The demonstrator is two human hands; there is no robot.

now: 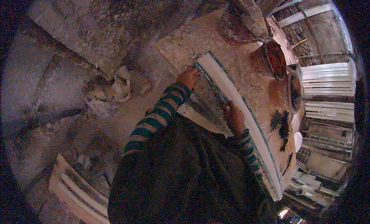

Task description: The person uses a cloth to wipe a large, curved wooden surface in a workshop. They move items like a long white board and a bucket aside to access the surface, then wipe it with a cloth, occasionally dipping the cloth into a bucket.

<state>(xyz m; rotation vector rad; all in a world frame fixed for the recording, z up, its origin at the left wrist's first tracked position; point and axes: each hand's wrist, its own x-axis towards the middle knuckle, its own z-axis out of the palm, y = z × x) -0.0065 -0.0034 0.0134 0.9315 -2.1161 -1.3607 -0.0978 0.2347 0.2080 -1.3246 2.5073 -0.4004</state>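
Note:
A long, narrow white strip (225, 83) with dark green edges runs aslant across the work surface, from the upper middle down to the lower right. My left hand (188, 77) is closed at its left edge near the far end. Farther down the same edge, my right hand (234, 116) is curled closed, thumb up. Striped green and light sleeves cover both forearms. Dim light and grain blur the fingers, and the undersides of the grips are hidden.
Reddish-brown buckets (268, 60) stand past the strip at the upper right. Dark shredded fibre (283, 127) lies right of it. Stacked white slats (329, 79) are farther right. A pale ridged panel (77, 191) is at lower left, and a broken whitish lump (121, 85) lies left of my left hand.

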